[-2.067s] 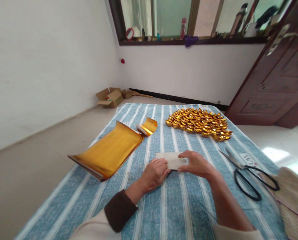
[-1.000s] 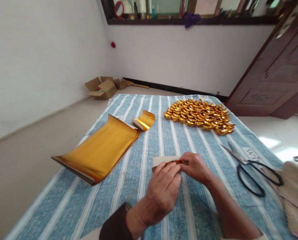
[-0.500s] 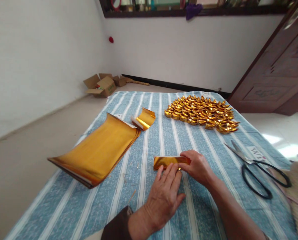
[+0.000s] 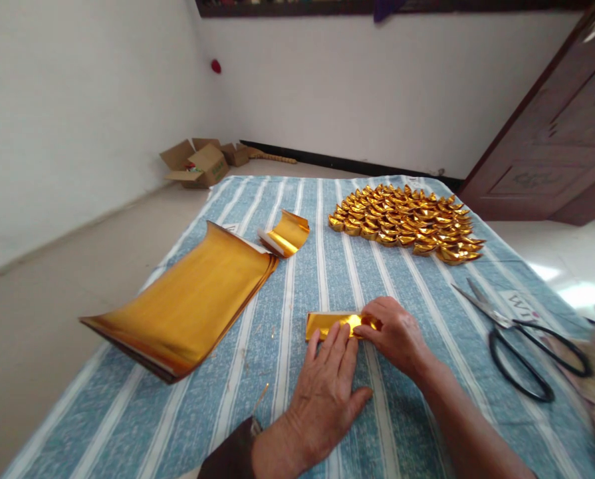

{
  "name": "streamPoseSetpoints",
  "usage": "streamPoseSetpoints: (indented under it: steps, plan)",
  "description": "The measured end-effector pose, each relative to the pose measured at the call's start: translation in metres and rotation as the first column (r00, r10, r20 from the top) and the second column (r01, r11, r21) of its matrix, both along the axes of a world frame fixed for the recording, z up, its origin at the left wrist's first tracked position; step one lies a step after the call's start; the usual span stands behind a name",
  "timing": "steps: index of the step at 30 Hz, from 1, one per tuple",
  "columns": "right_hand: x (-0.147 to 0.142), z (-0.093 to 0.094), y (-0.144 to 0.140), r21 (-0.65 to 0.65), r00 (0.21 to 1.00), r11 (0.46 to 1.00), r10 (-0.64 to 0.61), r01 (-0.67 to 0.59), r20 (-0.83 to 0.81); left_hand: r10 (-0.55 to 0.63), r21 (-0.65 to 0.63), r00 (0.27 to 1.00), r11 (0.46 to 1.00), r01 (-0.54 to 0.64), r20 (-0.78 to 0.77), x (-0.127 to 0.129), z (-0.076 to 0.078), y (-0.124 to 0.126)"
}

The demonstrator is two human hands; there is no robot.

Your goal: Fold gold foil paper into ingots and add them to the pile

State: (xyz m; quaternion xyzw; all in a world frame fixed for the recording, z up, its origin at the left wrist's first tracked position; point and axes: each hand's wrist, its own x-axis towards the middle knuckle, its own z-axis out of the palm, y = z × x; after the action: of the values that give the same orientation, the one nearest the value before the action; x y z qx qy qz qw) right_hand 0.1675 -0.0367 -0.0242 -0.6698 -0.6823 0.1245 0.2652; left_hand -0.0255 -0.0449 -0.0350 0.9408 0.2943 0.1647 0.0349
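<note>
The narrow, shiny gold foil strip (image 4: 322, 324) lies flat right under my fingertips, folded lengthwise into a neat rectangle with a thin pale line along its far edge. My left hand (image 4: 327, 392) rests on it palm down, fingers stretched out and a little apart, their tips pressing the near edge while the thumb sits out to the side. My right hand (image 4: 397, 336) has the strip's right end pinched between thumb and fingers; I can't tell how the foil lies inside that grip. Judging by how things lie, this piece is only part-way: its lengthwise fold looks made, but it has none of the pointed, curved shape of the crowded heap of glossy gold boat-shaped foil pieces (image 4: 407, 223) beyond my right fingers. Those look finished, crisp and upturned at the tips. Ahead and to the left of my left fingers, the thick stack of large satiny gold sheets (image 4: 187, 299) bows upward at its ends, unfolded, with a small curled gold foil sheet (image 4: 288, 233) at its far corner, so plenty of flat stock seems left. The black-handled metal scissors (image 4: 501, 321) lie to the right of my right hand, blades slightly parted, on the blue-and-white striped woven-looking cloth (image 4: 401, 426) beneath everything.
</note>
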Motion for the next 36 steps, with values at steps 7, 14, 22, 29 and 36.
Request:
streamPoseSetpoints:
  steps: [7,14,22,29,36]
  plan:
    - [-0.0014,-0.002,0.0002,0.036,0.999,0.999,-0.007,0.005,0.047,0.001,-0.056,1.0,0.998,-0.002,-0.011,-0.0004,0.0013,0.0016]
    - [-0.0046,-0.0026,-0.0011,0.05,0.999,0.998,-0.026,0.024,0.041,0.005,-0.071,1.0,0.997,-0.007,-0.019,0.0005,0.0021,0.0016]
    - [-0.0044,-0.0055,-0.001,0.053,0.999,0.998,-0.021,0.019,0.04,0.011,-0.073,0.999,0.997,-0.014,-0.037,0.0005,0.0007,0.0023]
    - [-0.0052,-0.0055,-0.0013,0.076,0.999,0.997,-0.02,0.017,0.037,0.01,-0.095,0.998,0.995,-0.015,-0.056,0.0007,0.0035,0.0023]
    - [-0.0057,-0.006,-0.0016,0.078,0.999,0.997,-0.024,0.021,0.039,0.014,-0.14,0.993,0.99,-0.03,-0.116,0.0013,0.0077,0.002]
